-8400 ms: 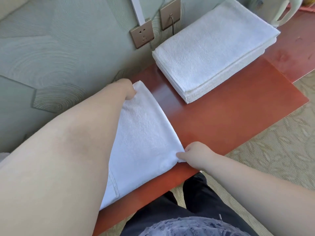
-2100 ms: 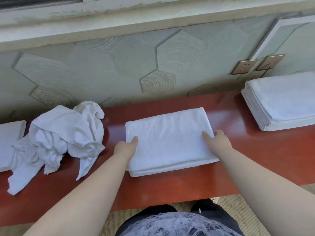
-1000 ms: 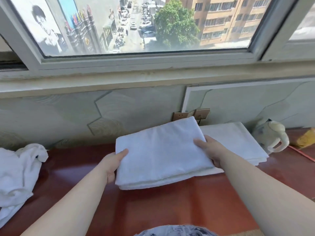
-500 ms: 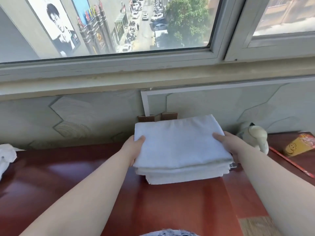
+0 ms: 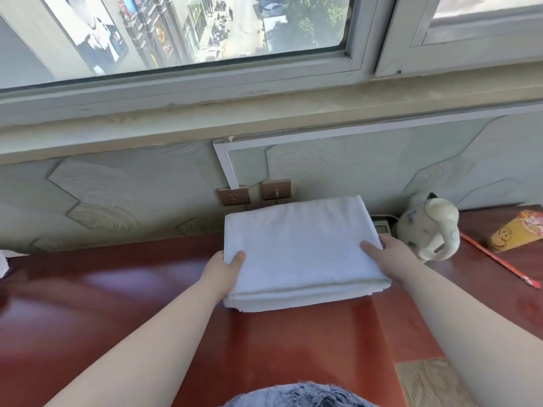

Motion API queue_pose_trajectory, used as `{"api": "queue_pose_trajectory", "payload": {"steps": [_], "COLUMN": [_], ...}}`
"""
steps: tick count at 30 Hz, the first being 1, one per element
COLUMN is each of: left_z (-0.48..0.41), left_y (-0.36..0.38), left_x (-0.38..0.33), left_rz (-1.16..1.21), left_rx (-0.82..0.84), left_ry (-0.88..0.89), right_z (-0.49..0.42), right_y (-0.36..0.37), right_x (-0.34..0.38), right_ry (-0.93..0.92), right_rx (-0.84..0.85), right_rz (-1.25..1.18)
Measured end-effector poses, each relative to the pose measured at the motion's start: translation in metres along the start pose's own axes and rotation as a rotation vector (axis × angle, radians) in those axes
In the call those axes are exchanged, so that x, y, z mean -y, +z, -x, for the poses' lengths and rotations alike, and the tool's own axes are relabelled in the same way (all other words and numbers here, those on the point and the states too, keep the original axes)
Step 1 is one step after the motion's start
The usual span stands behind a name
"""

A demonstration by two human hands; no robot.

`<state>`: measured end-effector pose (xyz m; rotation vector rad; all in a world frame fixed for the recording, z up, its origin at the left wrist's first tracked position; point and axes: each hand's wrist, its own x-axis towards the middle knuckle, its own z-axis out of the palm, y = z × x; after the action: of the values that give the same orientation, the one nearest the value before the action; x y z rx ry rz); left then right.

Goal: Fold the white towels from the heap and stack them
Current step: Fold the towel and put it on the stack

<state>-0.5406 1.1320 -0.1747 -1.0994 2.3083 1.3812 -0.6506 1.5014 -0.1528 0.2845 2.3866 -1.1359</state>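
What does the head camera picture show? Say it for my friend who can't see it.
A person's left hand and right hand hold a folded white towel by its two ends, on top of a stack of folded towels on a red-brown table. A stuffed toy elephant sits to the right, and a window above shows a street.

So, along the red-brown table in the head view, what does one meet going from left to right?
From the left: crumpled white cloth at the picture's edge → left hand → stack of folded white terry towels → right hand → white plush elephant toy → yellow printed carton.
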Motion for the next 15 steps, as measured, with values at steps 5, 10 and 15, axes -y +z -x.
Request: {"api": "queue_pose_trajectory", "payload": {"steps": [5, 10, 15], "left_z": [0.0, 0.019, 0.038], "left_y": [-0.006, 0.008, 0.042], "left_x": [0.003, 0.001, -0.009], "left_rz": [0.096, -0.246, -0.874], "left_rx": [0.131, -0.102, -0.283], "left_ry": [-0.101, 0.015, 0.572], "right_z": [-0.005, 0.001, 0.021], "right_y": [0.006, 0.016, 0.046], "right_x": [-0.008, -0.004, 0.018], "right_ry": [0.019, -0.035, -0.655], "right_rx": [-0.051, -0.191, -0.415], "right_rz": [0.009, 0.169, 0.678]}}
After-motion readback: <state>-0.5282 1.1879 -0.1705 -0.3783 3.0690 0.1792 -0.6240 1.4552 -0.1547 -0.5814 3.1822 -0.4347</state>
